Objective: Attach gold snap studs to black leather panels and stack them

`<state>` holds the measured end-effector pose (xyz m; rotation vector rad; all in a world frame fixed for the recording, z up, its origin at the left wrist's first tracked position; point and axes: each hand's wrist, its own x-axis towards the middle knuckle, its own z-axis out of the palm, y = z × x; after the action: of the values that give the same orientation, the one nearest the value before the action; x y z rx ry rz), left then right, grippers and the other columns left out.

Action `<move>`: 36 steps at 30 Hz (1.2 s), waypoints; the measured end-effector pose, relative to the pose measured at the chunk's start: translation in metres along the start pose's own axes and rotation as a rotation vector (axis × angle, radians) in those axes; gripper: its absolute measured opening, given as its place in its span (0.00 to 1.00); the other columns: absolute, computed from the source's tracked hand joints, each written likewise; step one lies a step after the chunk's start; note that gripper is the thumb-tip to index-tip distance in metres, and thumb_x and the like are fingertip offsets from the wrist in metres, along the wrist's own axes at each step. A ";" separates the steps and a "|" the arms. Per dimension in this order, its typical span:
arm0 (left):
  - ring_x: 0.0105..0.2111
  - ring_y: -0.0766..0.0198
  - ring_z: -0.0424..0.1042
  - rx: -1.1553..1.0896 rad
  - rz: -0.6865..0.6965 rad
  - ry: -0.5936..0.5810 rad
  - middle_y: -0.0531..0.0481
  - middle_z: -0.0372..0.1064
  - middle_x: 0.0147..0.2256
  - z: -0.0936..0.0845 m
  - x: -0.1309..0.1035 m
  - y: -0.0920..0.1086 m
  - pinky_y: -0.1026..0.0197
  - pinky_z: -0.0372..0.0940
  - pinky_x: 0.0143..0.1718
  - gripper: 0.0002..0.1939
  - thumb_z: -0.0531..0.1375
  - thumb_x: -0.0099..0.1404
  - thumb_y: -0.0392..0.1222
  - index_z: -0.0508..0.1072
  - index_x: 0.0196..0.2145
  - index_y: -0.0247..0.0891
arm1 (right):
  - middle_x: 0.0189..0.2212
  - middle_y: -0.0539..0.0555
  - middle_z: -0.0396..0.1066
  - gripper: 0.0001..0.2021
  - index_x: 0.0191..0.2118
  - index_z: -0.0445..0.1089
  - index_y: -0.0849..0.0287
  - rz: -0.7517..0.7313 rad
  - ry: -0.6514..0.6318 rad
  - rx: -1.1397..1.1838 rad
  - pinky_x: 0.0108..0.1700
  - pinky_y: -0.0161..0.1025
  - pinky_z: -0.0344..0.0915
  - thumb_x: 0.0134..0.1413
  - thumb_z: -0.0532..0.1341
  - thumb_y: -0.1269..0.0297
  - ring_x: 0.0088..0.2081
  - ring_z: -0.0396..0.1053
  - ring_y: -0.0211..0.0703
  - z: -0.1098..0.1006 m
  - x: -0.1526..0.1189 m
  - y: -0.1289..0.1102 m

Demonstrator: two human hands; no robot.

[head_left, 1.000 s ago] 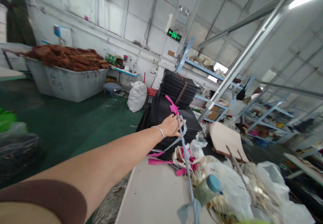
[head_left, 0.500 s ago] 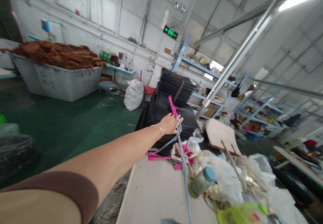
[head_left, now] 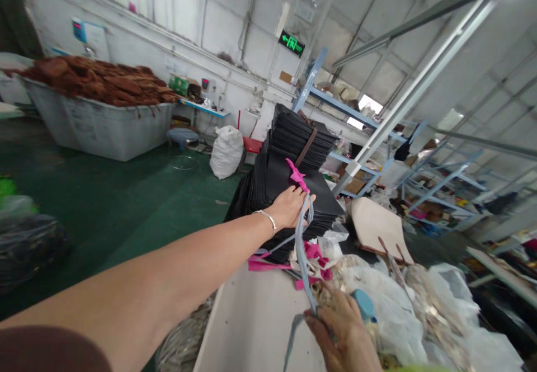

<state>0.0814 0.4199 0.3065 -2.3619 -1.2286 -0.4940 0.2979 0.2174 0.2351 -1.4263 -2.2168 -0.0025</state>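
Note:
A stack of flat black sheets [head_left: 268,184] stands at the far end of the pale table. My left hand [head_left: 288,208], with a silver bracelet at the wrist, reaches to the stack's near side. Its fingers close around a grey-blue cloth strip [head_left: 300,238] beside a bright pink strip [head_left: 297,175] lying on the top sheet. Nearer to me, my right hand [head_left: 346,333] pinches the same grey-blue strip, which stretches between both hands, while its loose tail hangs toward the tabletop. A jar with a blue lid [head_left: 363,305] is partly hidden behind my right hand.
Behind is another black stack tied with a brown band [head_left: 308,142]. Plastic bags [head_left: 373,293] and pink scraps [head_left: 314,254] crowd the table's [head_left: 255,310] right side, near a beige panel [head_left: 375,224]. A grey tub [head_left: 113,128] of brown pieces and a white sack [head_left: 226,152] stand left.
My right hand has come into view from below and taken hold of the grey-blue strip. My left hand stays at the stack. The view has shifted slightly.

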 end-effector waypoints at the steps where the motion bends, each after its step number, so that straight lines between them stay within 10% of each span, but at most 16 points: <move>1: 0.57 0.47 0.65 0.001 0.000 0.005 0.33 0.64 0.61 0.000 -0.001 0.000 0.50 0.57 0.57 0.39 0.63 0.63 0.57 0.61 0.64 0.32 | 0.50 0.58 0.76 0.14 0.29 0.78 0.51 -0.076 0.035 -0.036 0.52 0.50 0.68 0.62 0.58 0.58 0.52 0.72 0.57 -0.005 0.015 0.002; 6: 0.56 0.48 0.65 -0.005 -0.015 0.021 0.34 0.66 0.59 -0.001 -0.003 0.002 0.51 0.57 0.56 0.40 0.65 0.62 0.56 0.61 0.64 0.32 | 0.67 0.59 0.59 0.16 0.46 0.78 0.52 -0.068 0.048 0.013 0.63 0.58 0.57 0.58 0.62 0.52 0.66 0.56 0.61 -0.036 0.094 0.002; 10: 0.55 0.47 0.65 -0.027 -0.005 0.031 0.35 0.67 0.58 -0.003 -0.004 0.001 0.50 0.57 0.56 0.38 0.65 0.62 0.55 0.62 0.63 0.32 | 0.42 0.71 0.77 0.30 0.33 0.79 0.62 0.272 -0.218 -0.192 0.48 0.53 0.69 0.66 0.48 0.44 0.46 0.76 0.62 -0.047 0.134 0.003; 12: 0.55 0.46 0.65 -0.046 0.004 0.027 0.34 0.68 0.57 -0.004 -0.004 0.001 0.50 0.57 0.55 0.38 0.65 0.62 0.55 0.62 0.63 0.31 | 0.31 0.72 0.77 0.32 0.30 0.78 0.64 0.407 -0.150 -0.451 0.41 0.54 0.70 0.68 0.44 0.47 0.38 0.78 0.64 -0.045 0.147 0.000; 16: 0.54 0.45 0.65 -0.077 0.005 0.023 0.33 0.69 0.56 -0.007 -0.005 0.001 0.48 0.58 0.55 0.34 0.63 0.64 0.52 0.64 0.62 0.29 | 0.58 0.71 0.67 0.17 0.53 0.73 0.63 0.042 0.171 -0.512 0.50 0.55 0.70 0.61 0.58 0.63 0.54 0.71 0.65 -0.029 0.177 -0.007; 18: 0.55 0.44 0.64 -0.070 -0.004 0.014 0.32 0.69 0.55 -0.010 -0.007 0.002 0.47 0.57 0.55 0.28 0.60 0.67 0.49 0.68 0.58 0.28 | 0.67 0.64 0.58 0.23 0.60 0.68 0.59 -0.261 0.183 -0.383 0.60 0.56 0.65 0.58 0.57 0.71 0.65 0.60 0.61 -0.021 0.192 -0.001; 22: 0.53 0.51 0.66 -0.017 0.002 -0.056 0.37 0.71 0.54 -0.014 -0.009 0.003 0.51 0.57 0.55 0.18 0.56 0.69 0.44 0.75 0.51 0.32 | 0.54 0.57 0.74 0.18 0.52 0.75 0.56 -0.554 0.156 -0.016 0.64 0.51 0.63 0.63 0.52 0.68 0.64 0.63 0.50 -0.004 0.215 0.030; 28: 0.57 0.48 0.62 0.016 -0.002 -0.116 0.38 0.67 0.58 -0.010 -0.006 0.002 0.47 0.58 0.55 0.28 0.59 0.64 0.53 0.69 0.57 0.34 | 0.41 0.56 0.79 0.17 0.43 0.76 0.54 0.013 0.221 0.642 0.44 0.45 0.74 0.57 0.61 0.48 0.41 0.77 0.48 0.013 0.248 0.036; 31: 0.57 0.47 0.62 0.001 -0.008 -0.113 0.38 0.67 0.58 -0.013 -0.007 0.003 0.43 0.59 0.55 0.27 0.60 0.63 0.52 0.69 0.56 0.36 | 0.25 0.49 0.75 0.22 0.40 0.73 0.56 0.245 0.344 1.135 0.24 0.34 0.68 0.45 0.69 0.46 0.22 0.70 0.39 0.016 0.271 0.007; 36: 0.56 0.47 0.62 -0.019 -0.035 -0.123 0.40 0.66 0.59 -0.012 -0.005 0.002 0.35 0.58 0.56 0.21 0.58 0.65 0.46 0.70 0.55 0.39 | 0.11 0.37 0.57 0.18 0.34 0.68 0.58 0.295 0.476 1.482 0.17 0.28 0.57 0.36 0.71 0.57 0.13 0.53 0.29 0.020 0.294 -0.013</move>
<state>0.0790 0.4096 0.3139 -2.4212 -1.3265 -0.3779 0.1829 0.4676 0.3406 -0.6892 -1.0023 1.0309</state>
